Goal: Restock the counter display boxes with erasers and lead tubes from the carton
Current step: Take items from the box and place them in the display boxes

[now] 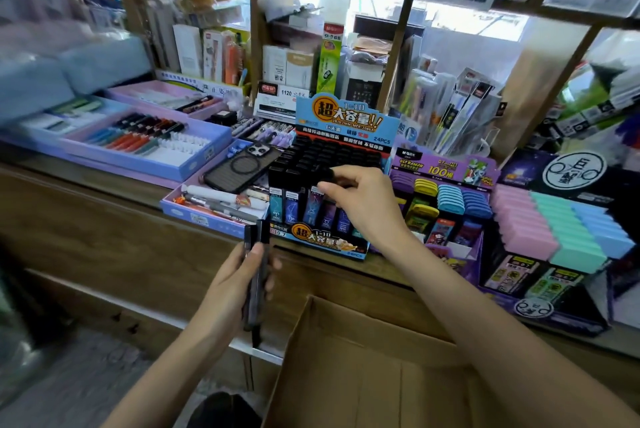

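The lead box [313, 164] stands at the front edge of the bench [104, 205], near the middle, where it is easy to reach. It is almost full of black tubes standing in neat rows with their caps up.

The right hand [363, 200] is over the front rows. Its grip is tight on one black tube [337, 181], with the thumb and fingers pinching the top. I think it holds the top because the tube has to slide straight down into a small gap. Pinching high up keeps the fingers away from the tubes next to it.

The left hand [235, 285] waits just below the front edge of the bench, a little left of the box. Its grip is closed round a few spare tubes [258, 275], held standing up. I think they are kept close and upright so the other hand can take the next one fast.

The carton [363, 358] sits open below the bench, right under both arms, so each trip is short. I can see no stock in the part that shows.

The eraser box [446, 199] stands just right of the lead box, also at the front edge. A phone [242, 167] lies in a tray just left of the lead box, so the left arm should take care not to bump it.
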Demonstrator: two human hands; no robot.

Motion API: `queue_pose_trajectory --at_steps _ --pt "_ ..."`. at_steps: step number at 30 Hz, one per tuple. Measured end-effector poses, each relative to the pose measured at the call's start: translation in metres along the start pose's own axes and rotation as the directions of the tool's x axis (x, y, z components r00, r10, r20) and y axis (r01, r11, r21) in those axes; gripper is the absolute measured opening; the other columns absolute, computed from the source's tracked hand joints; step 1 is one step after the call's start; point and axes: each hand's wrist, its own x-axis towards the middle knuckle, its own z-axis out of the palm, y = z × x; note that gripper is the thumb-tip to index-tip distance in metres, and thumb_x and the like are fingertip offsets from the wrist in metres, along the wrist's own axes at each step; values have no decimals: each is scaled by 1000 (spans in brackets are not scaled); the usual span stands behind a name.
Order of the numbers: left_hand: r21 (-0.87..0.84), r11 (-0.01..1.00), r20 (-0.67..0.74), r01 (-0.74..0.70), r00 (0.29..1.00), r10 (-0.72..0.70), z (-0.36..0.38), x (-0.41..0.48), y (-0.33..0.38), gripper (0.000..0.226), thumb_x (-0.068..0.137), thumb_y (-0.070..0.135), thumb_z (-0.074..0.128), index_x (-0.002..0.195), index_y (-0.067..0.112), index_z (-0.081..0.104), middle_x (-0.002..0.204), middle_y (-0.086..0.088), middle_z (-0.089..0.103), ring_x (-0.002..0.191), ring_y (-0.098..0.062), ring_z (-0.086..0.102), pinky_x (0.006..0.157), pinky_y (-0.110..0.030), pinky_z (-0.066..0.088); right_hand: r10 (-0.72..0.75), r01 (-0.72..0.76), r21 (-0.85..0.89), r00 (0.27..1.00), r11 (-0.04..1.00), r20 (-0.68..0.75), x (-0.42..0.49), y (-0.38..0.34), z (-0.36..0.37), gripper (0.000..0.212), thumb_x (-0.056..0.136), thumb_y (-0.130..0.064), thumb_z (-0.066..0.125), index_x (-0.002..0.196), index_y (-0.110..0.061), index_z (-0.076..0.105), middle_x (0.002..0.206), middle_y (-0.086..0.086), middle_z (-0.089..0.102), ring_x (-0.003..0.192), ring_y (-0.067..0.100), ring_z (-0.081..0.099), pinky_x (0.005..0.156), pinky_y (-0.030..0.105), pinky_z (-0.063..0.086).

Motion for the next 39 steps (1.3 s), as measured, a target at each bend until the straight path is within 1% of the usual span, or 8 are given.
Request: queue_pose_trajectory --at_steps 6,14,24,26,30,34,36,39 --pt "21 1000 57 -2 998 1 -5 -2 -5 30 84 39 51 101 15 61 79 -3 66 59 -13 56 53 -22 49 10 -9 -40 1000 999 26 2 0 6 11 86 -19 67 93 -15 74 81 0 70 79 17 65 78 44 54" --pt "-3 1000 63 15 998 -14 -9 -3 -6 33 84 37 53 103 12 61 79 -7 65 55 -13 52 49 -21 45 -33 38 -139 999 990 42 6 -5 5 11 87 -19 65 91 -11 72 75 3 69 71 18 62 75 37 52" --pt "-43 998 93 37 995 -33 -12 -6 -6 27 86 36 52 100 14 63 81 -9 64 54 -14 50 48 -22 44 61 -60 -96 998 994 6 -4 7 22 20 88 -15 65 100 -1 71 88 12 71 82 21 67 79 42 56" --pt "-42 999 108 25 994 -21 -10 -7 -4 31 87 36 51 100 9 61 82 -10 64 54 -13 49 49 -23 44 57 -55 -162 998 985 6 -1 6 21 20 88 -17 65 94 0 72 84 12 71 79 20 68 78 38 56" --pt "-28 1000 127 3 992 1 0 -12 0 37 89 35 48 101 1 57 87 -11 68 53 -13 50 49 -22 45 91 -43 -343 988 938 126 9 -5 10 37 88 -25 64 69 6 62 59 13 65 61 25 69 57 26 55" --pt "-69 998 150 9 989 1 10 -16 6 33 89 32 47 100 3 58 87 -13 68 52 -13 51 47 -22 45 60 10 -475 989 880 132 -7 -4 8 46 90 -39 59 66 1 63 61 14 66 57 25 65 64 40 57" --pt "-112 994 174 9 985 11 14 -19 8 29 90 30 48 101 5 58 85 -13 67 53 -12 51 47 -22 45 42 1 -305 990 952 134 -28 -1 8 40 92 -39 56 71 -6 67 66 8 68 61 18 66 65 36 56" --pt "-154 988 225 21 974 15 18 -21 9 27 89 29 53 104 8 60 80 -9 62 54 -11 49 48 -21 43 91 -127 163 973 978 211 -63 -4 12 21 91 -35 57 87 -20 70 81 -3 70 78 7 66 70 27 54"
